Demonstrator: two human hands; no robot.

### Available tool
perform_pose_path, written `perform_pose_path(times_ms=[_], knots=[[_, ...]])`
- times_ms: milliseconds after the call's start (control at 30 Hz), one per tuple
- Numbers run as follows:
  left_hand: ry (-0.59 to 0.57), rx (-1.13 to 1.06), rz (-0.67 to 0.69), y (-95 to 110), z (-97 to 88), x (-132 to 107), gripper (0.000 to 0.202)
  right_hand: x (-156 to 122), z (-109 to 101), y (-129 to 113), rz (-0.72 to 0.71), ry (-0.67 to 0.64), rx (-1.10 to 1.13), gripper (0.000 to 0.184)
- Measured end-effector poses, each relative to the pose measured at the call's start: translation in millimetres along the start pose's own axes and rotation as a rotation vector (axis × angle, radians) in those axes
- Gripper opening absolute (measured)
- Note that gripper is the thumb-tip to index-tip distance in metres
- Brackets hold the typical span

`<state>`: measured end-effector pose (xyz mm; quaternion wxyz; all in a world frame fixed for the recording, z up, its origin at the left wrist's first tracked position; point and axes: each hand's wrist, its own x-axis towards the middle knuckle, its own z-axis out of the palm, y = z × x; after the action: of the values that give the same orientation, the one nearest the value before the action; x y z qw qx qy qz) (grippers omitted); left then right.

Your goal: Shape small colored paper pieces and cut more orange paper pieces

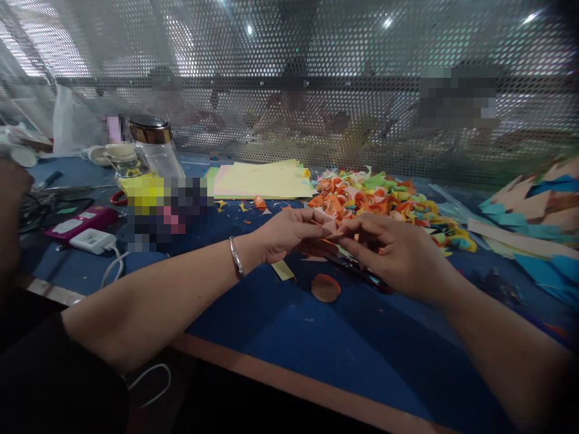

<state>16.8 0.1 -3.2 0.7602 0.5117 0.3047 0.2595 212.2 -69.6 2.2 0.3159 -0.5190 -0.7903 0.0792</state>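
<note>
One magenta box (82,223) lies at the left, just beside a white charger (93,240); behind them stands a bottle (158,158); next we see stacked sheets (260,179); our left hand (287,234), thumb and forefinger together, pinches a pink paper (332,228), held above the table (280,337) between our hands; nearer lies a disc (325,288); our right hand (395,248) clamps the paper's other side at the fingertips; behind spreads a colourful pile (371,196); layered papers (536,205) sit at far right.
</note>
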Motion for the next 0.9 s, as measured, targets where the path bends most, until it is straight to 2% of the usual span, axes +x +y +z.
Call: perform_pose_path(times_ms=[133,267,333,433,633,900], knots=[[0.009,0.001,0.059,-2,3.1,-1,0.010,1,0,1,0.066,-0.027,0.064,0.028],[0.028,0.022,0.111,-3,5.6,-2,0.021,2,0,1,0.132,-0.061,0.153,0.033],[0.005,0.031,0.127,-4,5.7,-2,0.023,2,0,1,0.132,-0.053,0.166,0.035],[-0.029,0.043,0.146,-5,4.4,-1,0.015,3,0,3,0.128,-0.036,0.158,0.037],[-0.054,0.077,0.183,-8,0.5,0,0.032,2,3,6,0.176,-0.027,0.227,0.042],[-0.041,0.139,0.225,-11,-0.6,2,0.025,3,3,4,0.176,-0.022,0.238,0.045]])
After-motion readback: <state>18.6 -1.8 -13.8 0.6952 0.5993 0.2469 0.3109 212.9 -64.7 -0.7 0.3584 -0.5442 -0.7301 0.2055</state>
